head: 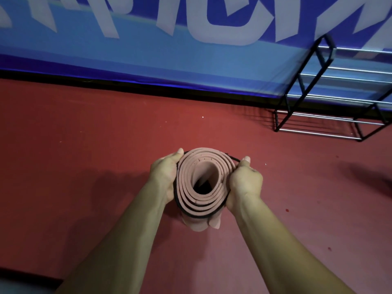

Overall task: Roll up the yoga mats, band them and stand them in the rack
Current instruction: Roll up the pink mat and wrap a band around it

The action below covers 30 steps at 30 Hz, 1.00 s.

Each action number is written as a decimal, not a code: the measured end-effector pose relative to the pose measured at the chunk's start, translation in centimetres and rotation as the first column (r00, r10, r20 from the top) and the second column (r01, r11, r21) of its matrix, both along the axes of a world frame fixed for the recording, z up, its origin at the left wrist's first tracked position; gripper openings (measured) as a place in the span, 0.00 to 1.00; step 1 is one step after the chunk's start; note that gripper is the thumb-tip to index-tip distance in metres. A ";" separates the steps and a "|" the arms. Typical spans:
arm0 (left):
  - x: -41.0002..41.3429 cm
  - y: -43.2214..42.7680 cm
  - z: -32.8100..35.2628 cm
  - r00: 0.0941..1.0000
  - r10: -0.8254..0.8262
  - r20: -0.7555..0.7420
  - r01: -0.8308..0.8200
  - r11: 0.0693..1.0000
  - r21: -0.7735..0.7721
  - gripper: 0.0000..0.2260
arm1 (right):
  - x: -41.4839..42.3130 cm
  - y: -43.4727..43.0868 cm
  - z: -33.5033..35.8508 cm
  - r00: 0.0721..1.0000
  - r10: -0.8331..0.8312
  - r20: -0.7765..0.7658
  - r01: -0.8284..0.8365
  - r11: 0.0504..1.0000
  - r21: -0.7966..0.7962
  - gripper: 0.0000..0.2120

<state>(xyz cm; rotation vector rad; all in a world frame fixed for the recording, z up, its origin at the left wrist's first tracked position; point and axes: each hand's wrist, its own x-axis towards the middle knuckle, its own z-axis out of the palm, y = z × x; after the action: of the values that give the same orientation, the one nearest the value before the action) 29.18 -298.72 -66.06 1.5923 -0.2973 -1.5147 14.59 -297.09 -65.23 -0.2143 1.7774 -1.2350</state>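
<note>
A rolled pink yoga mat (186, 175) stands on end in front of me, its spiral top facing the camera. A black band (234, 159) runs around the top of the roll. My left hand (165, 177) grips the roll's left side, thumb up along the rim. My right hand (244, 183) grips the right side, with the band under its thumb. The black rack (318, 81) with silver rails stands at the far right by the wall, with nothing in the part I see.
Red floor (84, 145) spreads all around the mat. A blue banner (148, 49) with large white letters covers the wall ahead. A dark shadow lies at the right edge.
</note>
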 end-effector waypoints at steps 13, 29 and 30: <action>-0.5 0.5 -2.7 0.919 0.238 0.315 -0.151 0.949 -0.277 0.02 | -1.9 2.8 -0.5 0.946 0.268 0.183 -0.228 0.949 -0.217 0.13; -1.5 3.2 -1.9 0.850 0.157 0.502 0.007 0.951 -0.310 0.19 | 1.0 1.9 -0.7 0.985 -0.127 -0.116 0.100 0.972 -0.214 0.14; -1.5 3.7 -2.0 0.864 0.168 0.476 -0.005 0.946 -0.324 0.16 | 1.2 1.8 -0.8 0.981 -0.125 -0.146 0.091 0.971 -0.221 0.14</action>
<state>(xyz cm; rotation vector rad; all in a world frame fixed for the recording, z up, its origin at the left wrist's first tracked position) 27.65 -295.00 -68.04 1.6872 -0.7091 -0.9048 15.77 -295.27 -66.04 -0.3515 1.8106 -1.5261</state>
